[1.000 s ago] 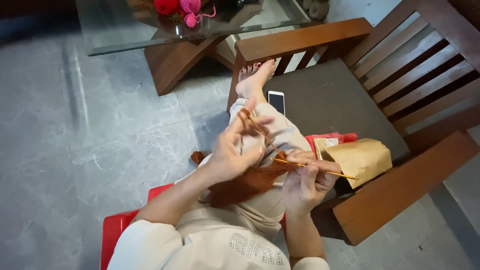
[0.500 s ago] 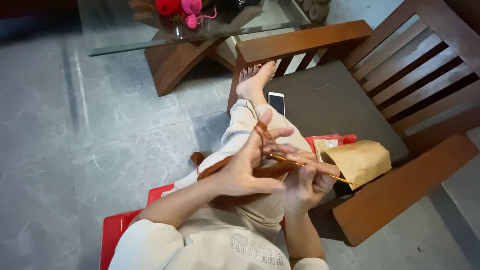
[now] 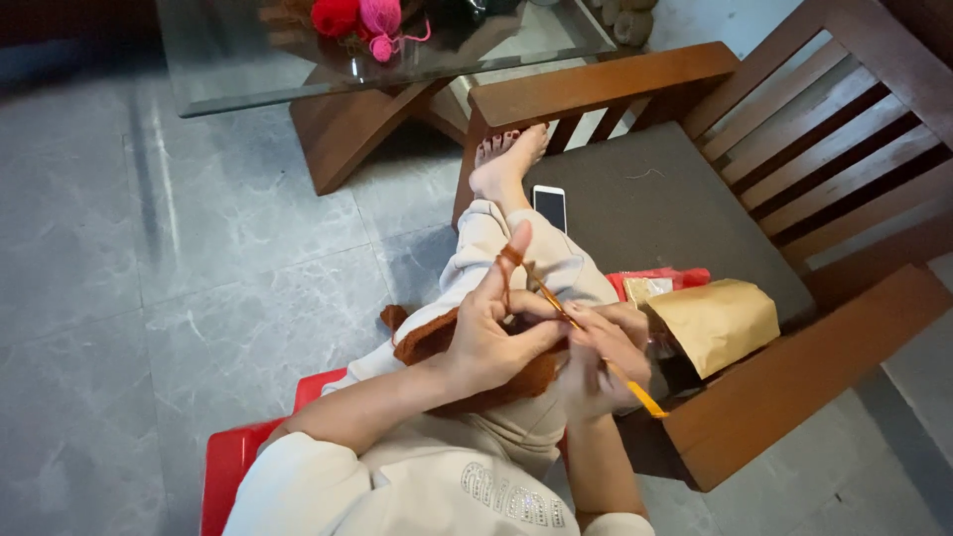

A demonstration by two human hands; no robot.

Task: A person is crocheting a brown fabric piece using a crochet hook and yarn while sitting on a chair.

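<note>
My left hand (image 3: pixel 491 333) is raised over my lap, its index finger up with rust-brown yarn (image 3: pixel 509 256) looped around it, and it pinches a brown crocheted piece (image 3: pixel 427 342) that lies across my thigh. My right hand (image 3: pixel 601 357) sits just to the right and grips a yellow-handled crochet hook (image 3: pixel 606 363), whose tip points up-left into the yarn by my left fingers. Both hands nearly touch. The lower part of the brown piece is hidden under my left hand.
I sit on a red plastic stool (image 3: pixel 233 462), one foot on a wooden chair (image 3: pixel 764 397) with a grey cushion. A white phone (image 3: pixel 550 207), a brown paper bag (image 3: pixel 717 320) and a red packet (image 3: pixel 655 283) lie on the cushion. A glass table (image 3: pixel 258 74) with red and pink yarn balls (image 3: pixel 357 18) stands beyond.
My left hand has shifted up and right, its index finger lifting with the yarn loop. The hook in my right hand has tilted so its tip points higher into the work.
</note>
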